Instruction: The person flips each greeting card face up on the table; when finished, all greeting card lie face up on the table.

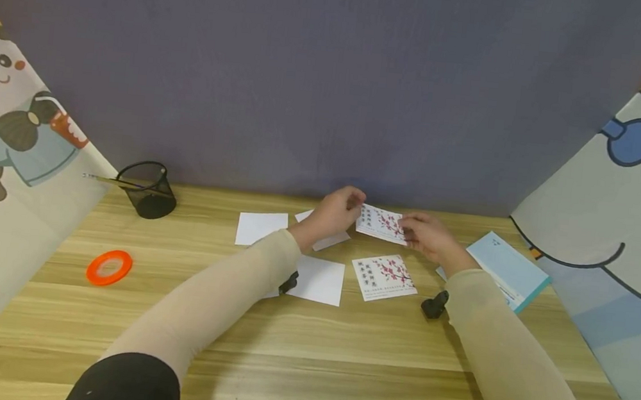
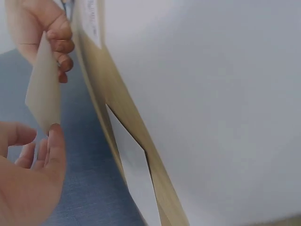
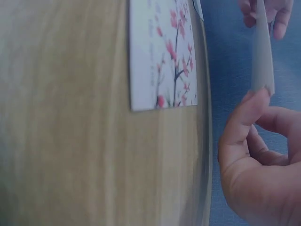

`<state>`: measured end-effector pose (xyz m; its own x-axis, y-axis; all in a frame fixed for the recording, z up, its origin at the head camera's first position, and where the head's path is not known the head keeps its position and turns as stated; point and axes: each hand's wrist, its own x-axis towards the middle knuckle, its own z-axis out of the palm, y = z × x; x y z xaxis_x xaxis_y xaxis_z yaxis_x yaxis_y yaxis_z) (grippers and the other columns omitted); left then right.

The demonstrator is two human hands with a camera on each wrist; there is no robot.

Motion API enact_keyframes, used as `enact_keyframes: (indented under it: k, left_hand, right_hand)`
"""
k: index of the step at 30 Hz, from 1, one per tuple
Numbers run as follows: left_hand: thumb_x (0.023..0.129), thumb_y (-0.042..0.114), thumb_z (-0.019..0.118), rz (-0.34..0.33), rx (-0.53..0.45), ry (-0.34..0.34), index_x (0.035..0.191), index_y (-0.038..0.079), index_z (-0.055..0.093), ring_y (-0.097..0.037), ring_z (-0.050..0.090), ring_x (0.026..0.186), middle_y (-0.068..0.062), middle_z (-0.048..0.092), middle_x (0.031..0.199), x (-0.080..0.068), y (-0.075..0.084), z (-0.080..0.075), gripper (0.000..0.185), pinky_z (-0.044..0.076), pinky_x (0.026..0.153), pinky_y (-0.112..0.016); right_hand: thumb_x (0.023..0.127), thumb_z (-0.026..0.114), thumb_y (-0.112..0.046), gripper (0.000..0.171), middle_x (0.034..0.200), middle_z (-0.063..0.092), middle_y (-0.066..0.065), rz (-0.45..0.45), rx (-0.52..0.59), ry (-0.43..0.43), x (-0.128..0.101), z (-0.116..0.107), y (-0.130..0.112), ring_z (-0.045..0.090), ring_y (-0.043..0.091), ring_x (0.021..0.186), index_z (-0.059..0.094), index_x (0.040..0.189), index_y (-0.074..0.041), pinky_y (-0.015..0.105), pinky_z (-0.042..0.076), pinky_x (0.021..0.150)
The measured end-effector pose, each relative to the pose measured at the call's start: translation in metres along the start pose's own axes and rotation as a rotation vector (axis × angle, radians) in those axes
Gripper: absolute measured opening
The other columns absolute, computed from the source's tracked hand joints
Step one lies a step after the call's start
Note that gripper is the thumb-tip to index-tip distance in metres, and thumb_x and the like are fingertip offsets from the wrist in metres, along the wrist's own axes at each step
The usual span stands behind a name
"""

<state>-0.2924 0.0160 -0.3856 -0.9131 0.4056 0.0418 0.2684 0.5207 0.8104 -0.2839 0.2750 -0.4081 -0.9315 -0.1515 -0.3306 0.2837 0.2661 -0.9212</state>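
A printed card (image 1: 383, 224) with red blossoms and dark characters is held up, tilted, above the back of the table. My right hand (image 1: 428, 236) pinches its right edge, the thumb lying on the card in the right wrist view. At its left edge is my left hand (image 1: 338, 213), fingers bent and the thumb tip on the card's corner in the left wrist view. Below, a second blossom card (image 1: 384, 277) lies printed side up on the table. White cards (image 1: 315, 280) lie under and beside my left forearm, some partly hidden by it.
A black mesh pen cup (image 1: 153, 200) with a thin brush leaning out stands back left. In front of it lies an orange tape roll (image 1: 109, 268). A light blue packet (image 1: 505, 269) lies right of my right hand. A grey partition (image 1: 331, 85) rises behind the table.
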Motion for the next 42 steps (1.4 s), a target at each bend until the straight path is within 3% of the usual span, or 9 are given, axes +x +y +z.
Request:
enact_keyframes:
  k: [7,14,16,24,28,32,37,42]
  left_hand:
    - [0.100,0.008,0.070,-0.049,-0.132,0.005,0.157,0.007,0.047,-0.029,0.064,0.131,-0.013,0.055,0.156,0.003,0.000,-0.001,0.061,0.061,0.103,-0.036]
    - [0.097,0.009,0.072,-0.116,-0.083,0.006,0.161,0.006,0.042,-0.035,0.053,0.148,-0.015,0.050,0.162,0.005,0.002,0.002,0.070,0.049,0.122,-0.043]
    - [0.097,0.010,0.071,-0.146,-0.083,-0.001,0.161,0.006,0.041,-0.035,0.052,0.148,-0.015,0.049,0.163,0.005,0.004,0.002,0.071,0.050,0.121,-0.043]
    - [0.097,0.007,0.072,-0.202,-0.105,-0.028,0.162,0.005,0.039,-0.029,0.070,0.119,-0.016,0.051,0.159,0.008,0.004,0.004,0.073,0.060,0.104,-0.036]
    - [0.096,0.007,0.073,-0.199,-0.048,0.002,0.160,0.005,0.043,-0.028,0.069,0.121,-0.016,0.055,0.155,0.012,0.000,0.008,0.071,0.060,0.103,-0.035]
    - [0.095,0.009,0.073,-0.194,0.074,0.020,0.156,0.007,0.049,-0.030,0.065,0.132,-0.014,0.061,0.151,0.016,-0.003,0.013,0.065,0.056,0.112,-0.040]
    - [0.099,0.013,0.069,-0.192,0.178,-0.012,0.155,0.007,0.053,-0.031,0.056,0.146,-0.012,0.059,0.157,0.018,-0.005,0.017,0.059,0.046,0.124,-0.043]
    - [0.103,0.016,0.063,-0.202,0.177,-0.054,0.157,0.005,0.051,-0.033,0.051,0.152,-0.013,0.054,0.162,0.017,-0.003,0.018,0.056,0.042,0.128,-0.046]
  right_hand:
    - [0.113,0.051,-0.025,0.054,0.104,0.057,-0.006,0.000,-0.015,0.022,0.002,0.002,0.000,0.056,0.005,0.084,0.038,0.157,0.004,0.017,0.056,0.074]
    - [0.113,0.051,-0.025,0.055,0.106,0.055,-0.004,0.006,-0.046,0.057,0.005,0.003,0.000,0.054,0.008,0.086,0.039,0.159,0.002,0.018,0.055,0.075]
    - [0.113,0.051,-0.024,0.055,0.107,0.054,-0.003,0.002,-0.058,0.059,0.004,0.003,0.000,0.053,0.008,0.087,0.038,0.160,0.002,0.018,0.054,0.075]
    - [0.112,0.056,-0.024,0.055,0.113,0.056,-0.001,-0.048,-0.099,0.086,0.003,0.003,-0.002,0.053,0.007,0.085,0.042,0.158,0.002,0.020,0.054,0.074]
    - [0.109,0.061,-0.025,0.058,0.113,0.059,0.000,-0.044,-0.123,0.091,0.004,0.004,-0.003,0.055,0.007,0.084,0.043,0.159,0.000,0.022,0.056,0.074]
    - [0.108,0.064,-0.023,0.058,0.109,0.061,0.000,-0.050,-0.171,0.106,0.007,0.006,-0.002,0.056,0.008,0.082,0.044,0.157,0.001,0.021,0.056,0.072]
    - [0.107,0.063,-0.020,0.055,0.104,0.061,0.003,-0.067,-0.227,0.127,0.010,0.008,0.000,0.056,0.010,0.080,0.047,0.154,0.005,0.020,0.055,0.070]
    - [0.107,0.063,-0.018,0.052,0.112,0.064,0.011,-0.058,-0.294,0.148,0.011,0.008,0.000,0.058,0.012,0.082,0.048,0.151,0.008,0.021,0.056,0.071]
